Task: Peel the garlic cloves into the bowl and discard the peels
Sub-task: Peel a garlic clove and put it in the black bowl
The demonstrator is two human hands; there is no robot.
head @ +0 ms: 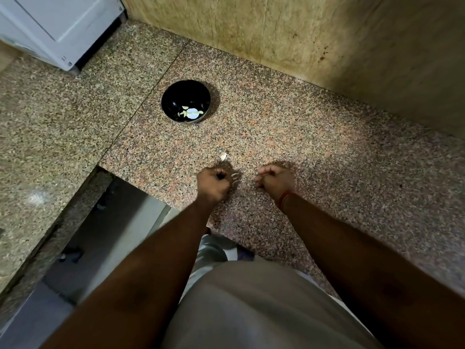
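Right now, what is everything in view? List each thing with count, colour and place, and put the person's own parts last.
bowl: one, black, on the counter beyond the hands.
peeled garlic cloves: a few, pale, inside the bowl; exact count unclear.
garlic piece: one, whitish, on the counter just beyond the left hand; clove or peel, too small to tell.
peel scraps: a few, pale, on the counter between the hands.
counter: one, speckled pink-brown granite, running under everything.
wall: beige stone, behind the counter.
appliance: one, white, top left corner.
left hand: one, fingers curled; whether it holds anything is not visible.
right hand: one, fingers curled, red thread at the wrist; contents hidden.
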